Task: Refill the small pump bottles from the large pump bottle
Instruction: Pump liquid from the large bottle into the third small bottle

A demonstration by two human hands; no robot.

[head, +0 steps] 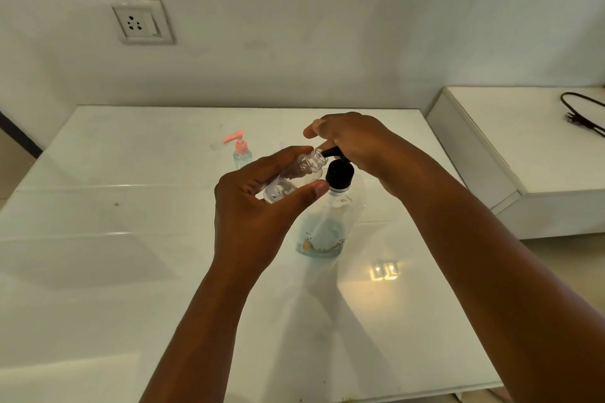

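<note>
The large clear bottle (327,226) with a black pump (340,173) stands on the white table (131,239), a little blue liquid at its bottom. My left hand (255,206) grips a small clear bottle (294,178) without a cap, tilted, its open neck right at the black spout. My right hand (353,141) rests on top of the pump head with fingers bent over it. A second small bottle (241,152) with a pink pump stands upright further back on the left.
A wall with a socket plate (140,21) rises behind the table. To the right sits a white cabinet (523,157) with a black cable (582,114) on it. A bright light reflection lies on the table near the large bottle.
</note>
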